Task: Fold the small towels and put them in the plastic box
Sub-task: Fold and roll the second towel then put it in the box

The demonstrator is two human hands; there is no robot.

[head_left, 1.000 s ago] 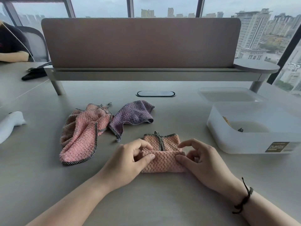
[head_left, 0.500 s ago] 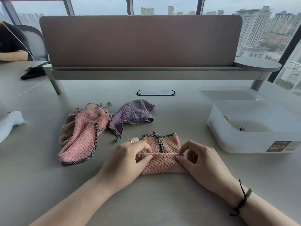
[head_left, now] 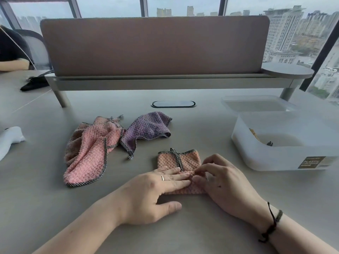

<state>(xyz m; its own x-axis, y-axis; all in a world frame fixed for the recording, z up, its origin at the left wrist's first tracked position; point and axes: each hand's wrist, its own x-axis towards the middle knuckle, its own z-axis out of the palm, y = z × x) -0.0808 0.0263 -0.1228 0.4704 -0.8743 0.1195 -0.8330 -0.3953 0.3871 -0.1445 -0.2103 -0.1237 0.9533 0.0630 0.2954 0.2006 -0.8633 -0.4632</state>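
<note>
Left hand (head_left: 156, 191) lies flat, grip wide, fingers pressing a folded pink towel (head_left: 178, 162) on the bench (head_left: 183, 235). Right hand (head_left: 225, 184) pinches the towel's fold. The box (head_left: 271, 154) sits right.

The left hand (head_left: 156, 191), which a second ago pinched the left end of the folded pink towel (head_left: 178, 162) between curled fingers and thumb, now lies flat, its fingers stretched across the towel's near fold and its thumb resting on the table (head_left: 183, 226). The right hand (head_left: 225, 182) has moved in from the towel's right end; its fingertips (head_left: 197, 178) now meet those of the left hand over the middle of the fold, which looks pressed flatter.
</note>
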